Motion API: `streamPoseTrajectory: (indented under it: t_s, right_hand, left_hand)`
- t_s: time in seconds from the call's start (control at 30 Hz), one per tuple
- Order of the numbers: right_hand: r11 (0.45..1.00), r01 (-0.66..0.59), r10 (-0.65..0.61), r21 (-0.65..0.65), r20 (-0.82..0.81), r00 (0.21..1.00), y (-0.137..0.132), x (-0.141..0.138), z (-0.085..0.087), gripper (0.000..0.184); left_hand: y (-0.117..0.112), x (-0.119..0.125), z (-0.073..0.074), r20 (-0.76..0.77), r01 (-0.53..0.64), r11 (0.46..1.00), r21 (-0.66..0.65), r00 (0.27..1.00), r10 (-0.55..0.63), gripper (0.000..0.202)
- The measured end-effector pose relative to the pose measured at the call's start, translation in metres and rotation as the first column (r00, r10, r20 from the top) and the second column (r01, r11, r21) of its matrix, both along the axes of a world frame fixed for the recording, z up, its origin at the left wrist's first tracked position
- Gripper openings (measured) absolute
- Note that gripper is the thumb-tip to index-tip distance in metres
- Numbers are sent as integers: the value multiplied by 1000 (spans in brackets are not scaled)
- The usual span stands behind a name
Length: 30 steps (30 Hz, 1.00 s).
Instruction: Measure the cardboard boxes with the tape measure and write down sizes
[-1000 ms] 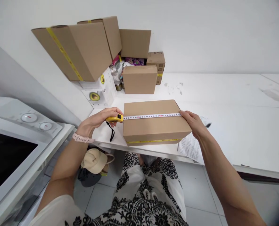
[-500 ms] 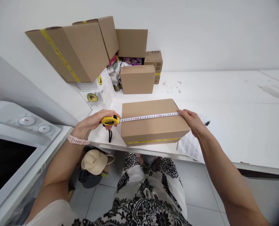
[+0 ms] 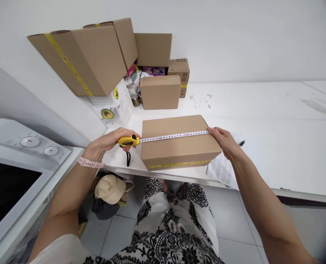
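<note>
A brown cardboard box (image 3: 179, 148) with yellow tape along its front side lies near the front edge of the white table. Just off its left end, my left hand (image 3: 118, 138) is closed round a yellow tape measure (image 3: 129, 140), whose black wrist strap hangs down. The white blade (image 3: 174, 136) runs out of the case and across the top of the box. At the box's right edge, my right hand (image 3: 223, 141) pinches the blade's end, the fingertips partly hidden by the hand. Printed paper (image 3: 220, 169) lies partly under my right wrist.
Large cardboard boxes (image 3: 97, 58) stand stacked at the back left on white avocado-print boxes (image 3: 115, 110). A smaller carton (image 3: 160, 92) and small jars (image 3: 136, 100) sit behind the measured box. A dark pen (image 3: 242, 143) lies on the paper. A white appliance with dials (image 3: 31, 141) is at left.
Almost nothing differs. The view has shifted very slightly, while both hands, the tape measure and the box keep their places relative to each other.
</note>
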State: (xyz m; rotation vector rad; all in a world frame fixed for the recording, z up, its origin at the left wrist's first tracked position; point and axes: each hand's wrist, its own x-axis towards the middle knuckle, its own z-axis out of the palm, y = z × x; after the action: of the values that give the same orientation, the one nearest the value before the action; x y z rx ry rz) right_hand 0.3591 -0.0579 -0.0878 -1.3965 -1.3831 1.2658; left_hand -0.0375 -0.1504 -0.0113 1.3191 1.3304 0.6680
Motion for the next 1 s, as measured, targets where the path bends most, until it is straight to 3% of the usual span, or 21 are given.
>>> streamPoseTrajectory:
  t_s: [0.17, 0.3, 0.4, 0.43, 0.5, 0.53, 0.63, 0.73, 0.83, 1.0]
  right_hand:
    - [990, -15, 3, 143, 83, 997, 3, 3, 14, 42]
    - [960, -43, 35, 278, 33, 999, 3, 7, 46, 40]
    - [940, -71, 80, 335, -13, 997, 0, 1, 74, 37]
    - [936, -103, 113, 337, -12, 993, 0, -4, 81, 36]
    - [926, -211, 217, 314, 18, 976, 5, -19, 90, 36]
    - [915, -281, 280, 290, 44, 959, 10, -28, 92, 36]
    - [858, -472, 448, 203, 155, 881, 37, -57, 89, 32]
    - [825, -539, 489, 168, 265, 831, 63, -77, 82, 29]
    - [836, -519, 466, 178, 270, 842, 68, -81, 76, 24]
    - [891, -383, 362, 245, 126, 923, 60, -77, 74, 32]
  left_hand:
    - [-8, 2, 23, 4, 27, 998, -55, 1000, -26, 36]
    - [-37, 13, 37, 85, 54, 994, -91, 995, -46, 47]
    - [-75, 46, 23, 289, 302, 940, -159, 925, -248, 53]
    - [-89, 64, 13, 379, 381, 914, -136, 873, -308, 55]
    - [-113, 106, -13, 513, 422, 899, -121, 801, -307, 66]
    - [-121, 128, -27, 595, 402, 911, -87, 755, -276, 75]
    - [-128, 194, -58, 754, 158, 985, -68, 654, -53, 84]
    - [-114, 240, -65, 824, -50, 994, -99, 555, 111, 82]
    - [-97, 256, -56, 844, -90, 987, -135, 510, 162, 68]
    - [-87, 241, -43, 858, -184, 963, -198, 443, 261, 55]
